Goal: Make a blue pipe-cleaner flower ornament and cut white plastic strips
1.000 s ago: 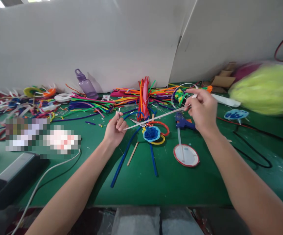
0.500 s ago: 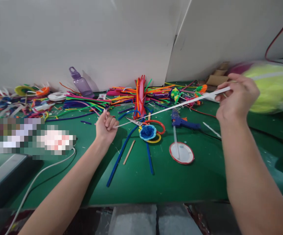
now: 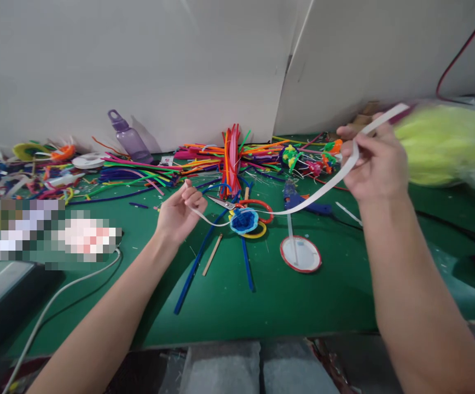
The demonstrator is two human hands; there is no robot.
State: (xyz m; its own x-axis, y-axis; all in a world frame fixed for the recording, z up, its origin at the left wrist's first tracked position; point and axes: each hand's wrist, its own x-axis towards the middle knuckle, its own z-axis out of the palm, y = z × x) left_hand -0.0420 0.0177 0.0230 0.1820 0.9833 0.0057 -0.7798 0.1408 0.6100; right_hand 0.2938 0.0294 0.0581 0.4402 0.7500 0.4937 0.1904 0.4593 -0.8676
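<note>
A long white ribbon (image 3: 317,197) sags in a curve between my two hands above the table. My left hand (image 3: 180,212) is closed with one ribbon end in its fingers. Held higher, my right hand (image 3: 375,156) pinches the other part, and a short tail sticks up past the fingers. Beneath the ribbon lies a blue pipe-cleaner flower (image 3: 243,221) with a light blue rim. It partly covers scissors (image 3: 262,205) with red and yellow handles. A blue glue gun (image 3: 307,205) rests to the right, its glue stick over a white red-rimmed disc (image 3: 311,254).
Bundles of coloured pipe cleaners (image 3: 231,158) spread along the back, beside a purple bottle (image 3: 133,139). A wooden stick (image 3: 212,255) and blue pipe cleaners (image 3: 192,276) lie in front. A white cable (image 3: 77,284) runs at left; a yellow-green bag (image 3: 434,145) sits right.
The ribbon was taut and straight; now it hangs slack. My right hand has moved left and slightly up, turning the ribbon's tail upward. My left hand has shifted slightly right.
</note>
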